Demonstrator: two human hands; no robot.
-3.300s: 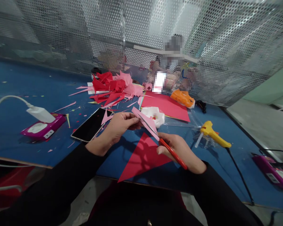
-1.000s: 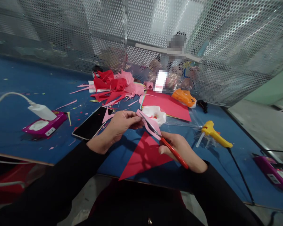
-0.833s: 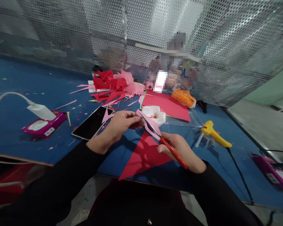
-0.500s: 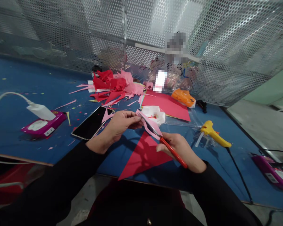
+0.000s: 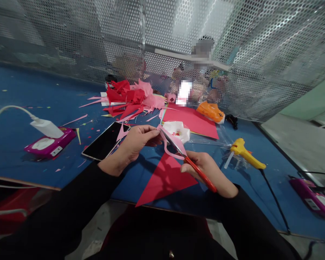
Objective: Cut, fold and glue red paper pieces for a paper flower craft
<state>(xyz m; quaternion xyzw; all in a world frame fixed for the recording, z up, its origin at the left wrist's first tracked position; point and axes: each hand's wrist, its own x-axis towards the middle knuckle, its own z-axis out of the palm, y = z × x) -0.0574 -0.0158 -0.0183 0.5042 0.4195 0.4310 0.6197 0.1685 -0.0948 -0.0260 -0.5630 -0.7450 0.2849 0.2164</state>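
Note:
Between thumb and fingers, my left hand pinches the far end of a piece of pink paper. My right hand is wrapped round the red handles of a pair of scissors. Their metal blades lie across the pink paper and point toward my left fingertips. A narrow pink strip curves away below the blades, still joined to the paper near my left fingers. Beneath both hands, a red paper triangle lies on the blue table. The white dish-like wrapper sits just behind the paper.
A phone lies left of my hands. Crumpled red and pink scraps are heaped behind it. Red sheets lie at the back, beside an orange packet. A yellow glue gun rests at right; purple power strips stand at both sides.
The scissor blades have moved slightly along the pink paper, and the strip below them hangs in a wider curve. My left hand has shifted a little to the left.

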